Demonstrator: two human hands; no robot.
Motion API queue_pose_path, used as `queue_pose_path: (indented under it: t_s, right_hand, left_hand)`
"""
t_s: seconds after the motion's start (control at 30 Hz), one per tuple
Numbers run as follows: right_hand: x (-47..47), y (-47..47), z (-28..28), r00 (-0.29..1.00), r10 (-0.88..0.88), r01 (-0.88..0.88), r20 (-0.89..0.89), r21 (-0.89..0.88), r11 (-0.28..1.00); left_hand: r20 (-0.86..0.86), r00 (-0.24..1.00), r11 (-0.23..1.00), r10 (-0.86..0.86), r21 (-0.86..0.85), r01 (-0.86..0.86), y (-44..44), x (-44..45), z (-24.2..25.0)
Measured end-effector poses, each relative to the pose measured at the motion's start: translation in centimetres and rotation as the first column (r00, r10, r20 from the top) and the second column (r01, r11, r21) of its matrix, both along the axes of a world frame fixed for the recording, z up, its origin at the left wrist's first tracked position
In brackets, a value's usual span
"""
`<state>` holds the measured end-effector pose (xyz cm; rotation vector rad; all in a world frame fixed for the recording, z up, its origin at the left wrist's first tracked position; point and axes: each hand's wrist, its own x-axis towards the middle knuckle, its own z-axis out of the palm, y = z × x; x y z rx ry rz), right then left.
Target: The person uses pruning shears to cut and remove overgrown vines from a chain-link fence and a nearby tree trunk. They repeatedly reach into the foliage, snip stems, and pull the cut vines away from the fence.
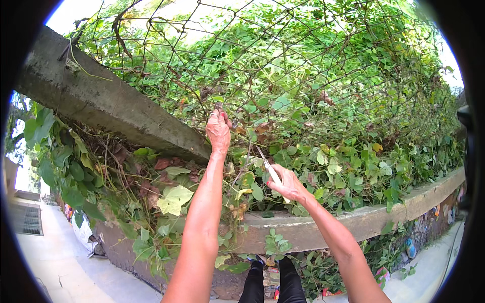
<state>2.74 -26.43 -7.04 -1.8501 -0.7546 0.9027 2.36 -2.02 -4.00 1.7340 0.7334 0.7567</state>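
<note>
My left hand (218, 130) is raised to the chain-link fence (242, 49), fingers closed around a thin stem or wire among dry vines; which of the two is hard to tell. Lower and to the right, my right hand (287, 184) grips the pale handles of a cutting tool (276, 176), apparently scissors or shears, whose narrow metal blades point up and left into the leaves. Beside the blades runs a thin dry stem (248, 157). Green climbing vines (337, 166) with some yellow and brown leaves cover the foot of the fence. The blade tips are partly lost among the foliage.
A slanting concrete post (113, 102) crosses at the left. Below the vines runs a concrete ledge (288, 231), with leaves hanging over it. My legs in black trousers (290, 282) stand beneath it. Litter and a white bag (82, 233) lie near the pale pavement (72, 272).
</note>
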Motion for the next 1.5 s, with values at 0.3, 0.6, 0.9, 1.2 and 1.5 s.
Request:
queue_pose_path:
  t_s: [0.3,0.6,0.9,1.2,1.5]
  right_hand:
    - [6.7,11.0,8.2,0.769,0.154,-0.008,0.621,-0.231,0.973]
    - [6.1,13.3,8.5,0.672,0.146,-0.005,0.726,-0.193,0.981]
    - [3.4,6.3,4.9,0.888,0.101,0.016,0.449,-0.249,0.968]
    - [-0.9,3.3,0.8,0.979,0.096,-0.041,0.181,-0.284,0.958]
    - [0.3,4.9,2.8,0.991,-0.013,0.024,0.133,-0.078,0.997]
  left_hand:
    - [0.009,1.000,0.999,0.019,0.037,-0.020,-0.3,-0.4,-0.1]
    - [0.075,0.997,0.993,0.029,0.109,-0.037,-0.6,-1.4,-2.5]
    - [-0.440,0.897,0.993,0.051,-0.075,-0.093,-1.9,-11.6,-9.1]
    - [0.243,0.948,0.957,0.205,0.154,-0.246,3.1,0.1,4.0]
    - [0.598,0.801,0.934,-0.002,-0.285,0.215,1.3,2.5,5.8]
